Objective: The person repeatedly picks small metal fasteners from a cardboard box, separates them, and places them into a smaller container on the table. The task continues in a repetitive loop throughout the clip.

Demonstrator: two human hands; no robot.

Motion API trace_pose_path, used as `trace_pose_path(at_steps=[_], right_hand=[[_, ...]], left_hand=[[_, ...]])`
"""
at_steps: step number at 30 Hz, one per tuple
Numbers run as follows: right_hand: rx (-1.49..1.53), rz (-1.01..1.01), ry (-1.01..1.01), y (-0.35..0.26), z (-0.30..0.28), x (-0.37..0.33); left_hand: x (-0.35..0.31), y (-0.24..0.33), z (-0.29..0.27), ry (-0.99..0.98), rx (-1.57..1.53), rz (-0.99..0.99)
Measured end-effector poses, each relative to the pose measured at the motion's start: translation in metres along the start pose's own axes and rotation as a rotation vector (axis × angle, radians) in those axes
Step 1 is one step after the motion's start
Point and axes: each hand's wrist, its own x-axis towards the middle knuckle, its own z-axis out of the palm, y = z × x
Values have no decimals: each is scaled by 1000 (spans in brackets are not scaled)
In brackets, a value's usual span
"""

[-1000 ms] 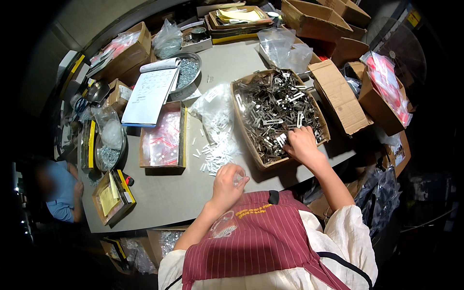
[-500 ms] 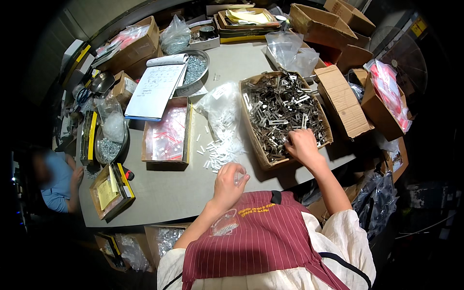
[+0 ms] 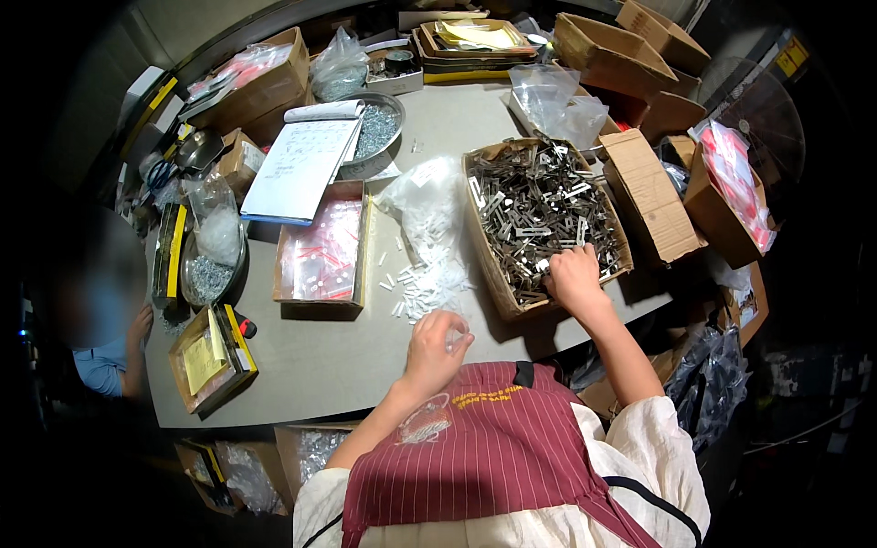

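Note:
My left hand [image 3: 433,354] is above the table's near edge, its fingers curled around a small clear plastic bag [image 3: 456,336]. Just beyond it, loose white plastic tubes [image 3: 426,294] spill from a larger clear bag [image 3: 427,196]. My right hand [image 3: 575,276] dips into the near right part of an open cardboard box [image 3: 487,267] heaped with slotted metal strips [image 3: 534,205], some dark and some shiny. Those fingers are bent together among the strips; their tips, and whatever they pinch, are hidden.
Left of the white tubes stands a box of printed plastic bags [image 3: 322,251]. A notepad [image 3: 300,169] leans over it, beside a metal bowl of screws [image 3: 376,132]. Cardboard boxes [image 3: 650,196] crowd the right side. Another person [image 3: 102,365] sits at the far left.
My right hand has shifted slightly within the box of metal strips, fingers still down in them. The left hand keeps its hold on the small bag. The view has moved a little.

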Motion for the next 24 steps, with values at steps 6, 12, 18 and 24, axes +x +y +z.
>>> trace_pose_path(at_steps=[6, 12, 18, 24], right_hand=[[12, -37, 41, 8, -7, 5], [87, -8, 11, 15, -10, -2], [-11, -56, 65, 0, -4, 0], [-87, -77, -36, 0, -6, 6]], left_hand=[[-5, -4, -11, -17, 3, 10], [-11, -11, -20, -15, 11, 4], [-17, -14, -27, -39, 26, -6], [-23, -17, -38, -40, 35, -27]])
